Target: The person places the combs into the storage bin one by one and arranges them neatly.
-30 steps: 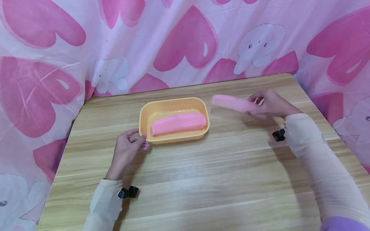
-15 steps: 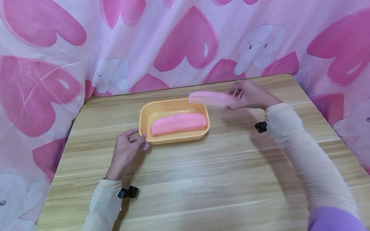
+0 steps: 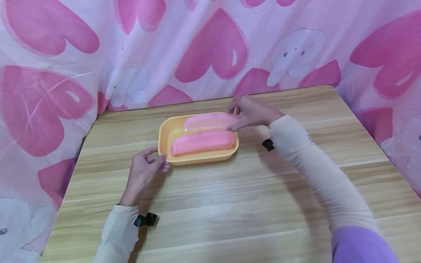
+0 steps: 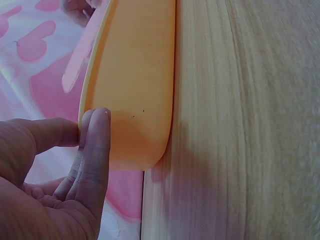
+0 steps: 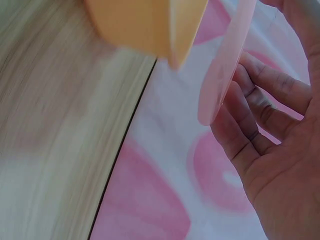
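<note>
A pale orange plastic tub [image 3: 197, 160] stands on the table, and at least one pink comb [image 3: 204, 142] lies lengthwise inside it. Thumb and fingers of my left hand [image 3: 144, 173] pinch the tub's near left corner at the rim; the left wrist view shows this grip on the tub wall [image 4: 137, 75]. Over the back part of the tub, my right hand [image 3: 253, 112] holds another pink comb [image 3: 204, 120] by its right end, teeth toward me. In the right wrist view this comb [image 5: 225, 75] sits against the curled fingers [image 5: 240, 125], above the rim.
The wood-grain table [image 3: 210, 212] extends around the tub. Behind it and at both sides hangs a pink curtain [image 3: 210, 47] printed with hearts, close to the table's back edge. A small black camera [image 3: 146, 220] is worn at each wrist.
My right hand has carried its comb leftward, from beside the tub's right end to over the back part of the tub. The left hand and the tub have stayed in place.
</note>
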Demonstrator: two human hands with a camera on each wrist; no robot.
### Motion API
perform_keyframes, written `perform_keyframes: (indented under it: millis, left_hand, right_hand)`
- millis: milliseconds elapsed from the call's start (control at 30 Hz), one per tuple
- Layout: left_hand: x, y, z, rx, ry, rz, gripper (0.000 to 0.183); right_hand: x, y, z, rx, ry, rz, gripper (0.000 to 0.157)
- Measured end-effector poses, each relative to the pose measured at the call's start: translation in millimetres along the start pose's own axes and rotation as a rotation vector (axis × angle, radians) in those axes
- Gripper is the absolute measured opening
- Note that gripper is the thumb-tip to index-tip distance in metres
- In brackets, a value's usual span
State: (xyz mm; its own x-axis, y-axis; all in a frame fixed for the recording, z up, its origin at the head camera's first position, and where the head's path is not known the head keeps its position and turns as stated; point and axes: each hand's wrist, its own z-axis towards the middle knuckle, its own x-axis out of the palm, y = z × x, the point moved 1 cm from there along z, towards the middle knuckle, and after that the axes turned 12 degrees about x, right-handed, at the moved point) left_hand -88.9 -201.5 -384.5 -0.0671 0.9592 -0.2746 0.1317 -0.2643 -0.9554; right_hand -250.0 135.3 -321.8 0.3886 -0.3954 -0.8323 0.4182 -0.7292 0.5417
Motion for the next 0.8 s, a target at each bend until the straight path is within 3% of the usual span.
perform_keyframes:
  millis: [333, 800]
  left_hand:
    - [-0.4, 2.3, -0.6, 0.012, 0.003, -0.016, 0.057]
    - [-0.7, 3.3, -2.0, 0.022, 0.008, -0.021, 0.055]
  right_hand:
    - [29.3, 22, 20, -0.049, 0.062, -0.040, 0.047]
    - [58.6, 22, 27, -0.021, 0.128, -0.067, 0.055]
